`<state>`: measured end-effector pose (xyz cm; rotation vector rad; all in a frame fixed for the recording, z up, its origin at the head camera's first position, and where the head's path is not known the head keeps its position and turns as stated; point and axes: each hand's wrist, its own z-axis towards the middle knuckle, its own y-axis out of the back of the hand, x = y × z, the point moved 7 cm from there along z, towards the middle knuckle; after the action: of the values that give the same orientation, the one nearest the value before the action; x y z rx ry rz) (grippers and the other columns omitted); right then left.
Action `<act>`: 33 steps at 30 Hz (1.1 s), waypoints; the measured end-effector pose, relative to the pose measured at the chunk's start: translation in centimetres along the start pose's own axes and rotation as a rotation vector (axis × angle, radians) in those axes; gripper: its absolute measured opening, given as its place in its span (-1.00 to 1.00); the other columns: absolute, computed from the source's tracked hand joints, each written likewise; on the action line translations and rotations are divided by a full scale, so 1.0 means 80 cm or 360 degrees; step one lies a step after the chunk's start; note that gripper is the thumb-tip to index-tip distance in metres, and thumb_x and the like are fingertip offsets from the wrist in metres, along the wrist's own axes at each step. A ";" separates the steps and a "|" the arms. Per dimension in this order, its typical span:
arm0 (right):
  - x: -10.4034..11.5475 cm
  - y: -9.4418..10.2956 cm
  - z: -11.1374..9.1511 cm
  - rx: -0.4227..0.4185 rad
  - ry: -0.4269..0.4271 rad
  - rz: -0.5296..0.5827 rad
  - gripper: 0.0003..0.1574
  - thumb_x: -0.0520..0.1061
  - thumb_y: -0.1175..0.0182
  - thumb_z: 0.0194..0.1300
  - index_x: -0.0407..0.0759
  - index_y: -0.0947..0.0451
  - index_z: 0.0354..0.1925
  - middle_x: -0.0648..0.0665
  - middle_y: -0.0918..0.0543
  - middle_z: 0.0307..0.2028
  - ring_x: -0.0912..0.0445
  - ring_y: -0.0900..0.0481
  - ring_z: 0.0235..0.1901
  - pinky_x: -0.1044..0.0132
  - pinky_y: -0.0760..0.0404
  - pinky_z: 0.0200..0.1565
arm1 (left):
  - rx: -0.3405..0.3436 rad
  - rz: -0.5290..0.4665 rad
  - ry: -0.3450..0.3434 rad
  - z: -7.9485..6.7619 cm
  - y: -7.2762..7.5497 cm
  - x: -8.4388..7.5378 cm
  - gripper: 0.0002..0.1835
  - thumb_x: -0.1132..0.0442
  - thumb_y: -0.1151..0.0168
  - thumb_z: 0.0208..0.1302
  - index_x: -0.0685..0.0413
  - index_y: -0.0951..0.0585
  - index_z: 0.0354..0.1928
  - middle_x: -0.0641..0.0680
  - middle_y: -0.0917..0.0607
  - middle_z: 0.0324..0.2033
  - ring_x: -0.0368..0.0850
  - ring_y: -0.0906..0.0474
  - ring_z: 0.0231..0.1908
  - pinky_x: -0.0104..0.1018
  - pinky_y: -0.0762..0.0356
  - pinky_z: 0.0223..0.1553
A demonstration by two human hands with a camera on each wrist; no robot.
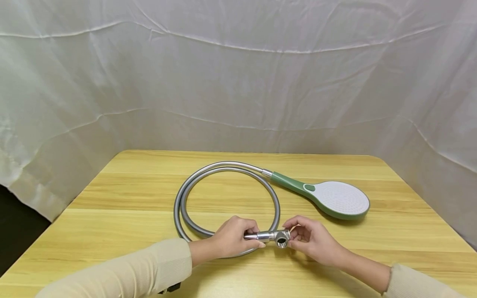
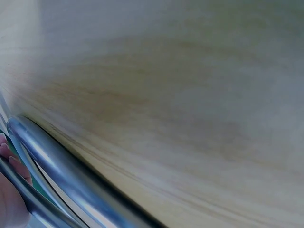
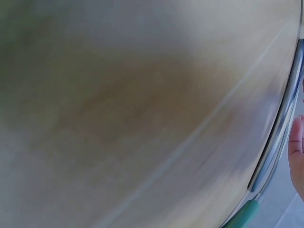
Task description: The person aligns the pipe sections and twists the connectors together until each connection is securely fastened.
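A grey metallic shower hose (image 1: 178,203) lies coiled in a loop on the table. In the head view my left hand (image 1: 234,236) grips the hose's near end, just behind its silver connector nut (image 1: 264,236). A metal tee fitting (image 1: 281,240) sits at that connector, its threaded round opening facing me. From the right, my right hand (image 1: 314,241) pinches the fitting's far end between thumb and curled fingers. The wrist views catch only the edges of my left hand (image 2: 10,204) and right hand (image 3: 297,159), beside the hose.
Behind my right hand lies a hand shower (image 1: 340,199) with a white spray face and green handle, joined to the hose's other end. The wooden table (image 1: 123,198) ends at pale curtains (image 1: 238,82) at the back and sides.
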<state>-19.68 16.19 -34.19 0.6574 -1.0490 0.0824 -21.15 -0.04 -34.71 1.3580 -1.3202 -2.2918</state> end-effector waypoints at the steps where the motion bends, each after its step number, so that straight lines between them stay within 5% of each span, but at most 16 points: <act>1: 0.000 0.000 0.000 0.0003 -0.0008 0.0004 -0.66 -0.49 -0.22 0.02 -0.45 -0.43 -0.17 -0.28 -0.56 -0.31 0.32 -0.55 -0.37 0.41 -0.60 -0.32 | 0.0000 0.0002 0.0001 0.000 0.000 0.000 -0.82 0.13 -0.39 0.05 0.06 -0.62 -0.45 -0.12 -0.65 -0.60 -0.51 -0.33 -0.64 -0.60 -0.35 -0.57; 33: -0.010 -0.005 0.000 0.0086 -0.0240 -0.0010 -0.61 -0.24 -0.16 0.24 -0.53 -0.48 -0.05 -0.33 -0.63 -0.26 0.31 -0.57 -0.35 0.34 -0.62 -0.33 | 0.0019 0.0008 -0.0016 -0.001 -0.003 0.002 -0.82 0.12 -0.38 0.06 0.07 -0.62 -0.46 -0.12 -0.63 -0.62 -0.51 -0.31 -0.66 -0.60 -0.34 -0.59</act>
<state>-19.92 16.09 -35.03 0.7246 -1.1931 0.0564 -21.12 -0.08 -35.01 1.3469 -1.3413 -2.2940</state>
